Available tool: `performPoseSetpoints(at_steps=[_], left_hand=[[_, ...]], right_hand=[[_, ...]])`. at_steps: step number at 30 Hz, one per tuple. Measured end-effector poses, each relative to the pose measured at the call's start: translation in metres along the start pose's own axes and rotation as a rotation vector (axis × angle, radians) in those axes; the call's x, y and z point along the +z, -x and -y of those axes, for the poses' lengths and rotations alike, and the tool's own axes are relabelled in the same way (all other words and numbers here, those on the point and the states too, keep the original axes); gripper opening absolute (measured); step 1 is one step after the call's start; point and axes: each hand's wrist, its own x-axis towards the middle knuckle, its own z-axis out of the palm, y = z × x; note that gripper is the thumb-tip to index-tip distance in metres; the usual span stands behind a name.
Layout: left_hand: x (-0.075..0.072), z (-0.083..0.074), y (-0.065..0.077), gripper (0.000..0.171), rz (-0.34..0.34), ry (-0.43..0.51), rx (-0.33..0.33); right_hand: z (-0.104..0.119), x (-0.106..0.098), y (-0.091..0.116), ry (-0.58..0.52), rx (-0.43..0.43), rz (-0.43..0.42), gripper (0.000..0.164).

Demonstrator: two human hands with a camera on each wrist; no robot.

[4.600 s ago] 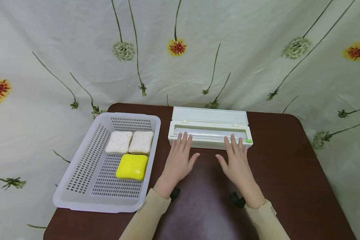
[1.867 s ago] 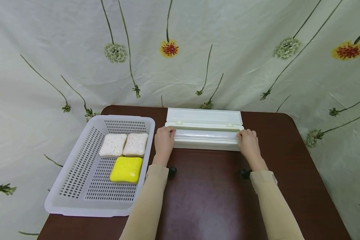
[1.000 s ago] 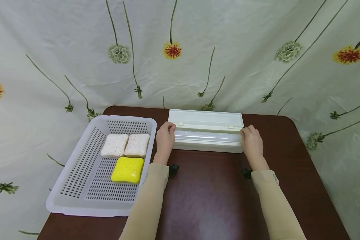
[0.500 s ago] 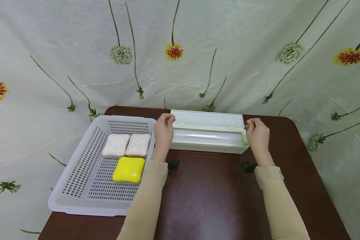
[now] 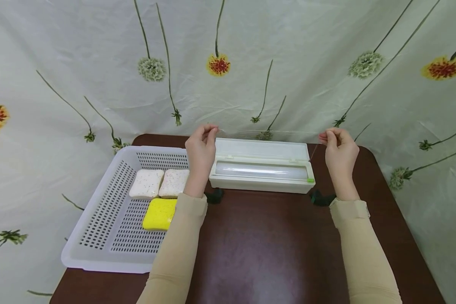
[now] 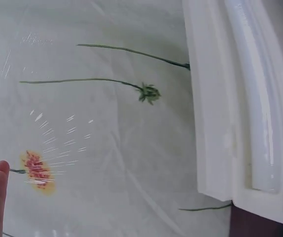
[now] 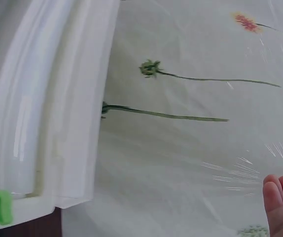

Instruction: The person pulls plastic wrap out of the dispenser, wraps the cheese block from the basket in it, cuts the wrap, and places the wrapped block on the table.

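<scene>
Clear film [image 5: 267, 132] is held taut between two hands, its free edge strung as a thin pale line from fingertips to fingertips. Left first: a pale lilac basket [image 5: 103, 259] is set out below and left of the left fingers, loaded with two speckled white blocks [image 5: 147, 184] and a yellow block [image 5: 158, 214] partly covered by a sleeve. By the left hand [image 5: 200, 154], one end of that edge is pinched between thumb and finger. Below the fingers and between them, the film roll [image 5: 262, 170] is bedded in an open white box [image 5: 258, 185], its long axis matched to the line between the hands; everything, it is judged, hangs on that parallel. The box is more nearly overhung by the left fingertips; its other end is overshot by the right hand [image 5: 341, 156], where a matching pinch is made. And from the wrist views, what is barely caught by the head camera is given: bright creases [image 6: 57, 148] fanned out near each pinch. The basket is missed by both.
</scene>
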Motion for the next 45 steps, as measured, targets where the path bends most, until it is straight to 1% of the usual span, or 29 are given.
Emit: performPoseSetpoints(at_steps=[3, 6, 8, 10, 13, 15, 18, 21, 25, 28, 32, 36, 39, 41, 45], left_hand=[[-0.005, -0.008, -0.008, 0.018, -0.007, 0.004, 0.083], [-0.01, -0.017, -0.016, 0.019, -0.002, 0.0, 0.158], [-0.013, -0.023, -0.021, 0.019, -0.001, 0.016, 0.195], [-0.016, -0.029, -0.024, 0.018, -0.008, 0.032, 0.238], [-0.022, -0.038, -0.029, 0.017, -0.03, 0.062, 0.305], [-0.026, -0.044, -0.031, 0.018, -0.047, 0.081, 0.345], [-0.031, -0.053, -0.034, 0.018, -0.073, 0.102, 0.383], [-0.037, -0.063, -0.038, 0.016, -0.089, 0.136, 0.395], [-0.043, -0.076, -0.041, 0.015, -0.102, 0.206, 0.399], [-0.045, -0.083, -0.041, 0.014, -0.104, 0.243, 0.39], [-0.048, -0.087, -0.04, 0.012, -0.116, 0.271, 0.375], [-0.051, -0.09, -0.039, 0.011, -0.141, 0.312, 0.386], [-0.053, -0.095, -0.038, 0.011, -0.154, 0.335, 0.395], [-0.055, -0.097, -0.037, 0.011, -0.159, 0.345, 0.401], [-0.057, -0.101, -0.033, 0.01, -0.168, 0.357, 0.438]], right_hand=[[0.011, -0.004, -0.006, -0.072, -0.03, -0.043, 0.025], [0.022, -0.008, -0.013, -0.162, -0.041, -0.079, 0.018], [0.028, -0.011, -0.017, -0.205, -0.061, -0.096, 0.018], [0.034, -0.014, -0.019, -0.22, -0.078, -0.107, 0.017], [0.043, -0.019, -0.021, -0.249, -0.11, -0.127, 0.018], [0.051, -0.023, -0.022, -0.299, -0.124, -0.139, 0.017], [0.067, -0.028, -0.023, -0.383, -0.145, -0.159, 0.017], [0.084, -0.032, -0.023, -0.442, -0.17, -0.178, 0.017], [0.098, -0.036, -0.023, -0.464, -0.233, -0.214, 0.016], [0.103, -0.037, -0.023, -0.464, -0.276, -0.241, 0.018], [0.105, -0.04, -0.02, -0.458, -0.317, -0.262, 0.019], [0.108, -0.042, -0.018, -0.449, -0.372, -0.289, 0.018], [0.112, -0.043, -0.017, -0.471, -0.385, -0.311, 0.017], [0.115, -0.044, -0.015, -0.498, -0.378, -0.322, 0.017], [0.119, -0.048, -0.009, -0.549, -0.368, -0.338, 0.015]])
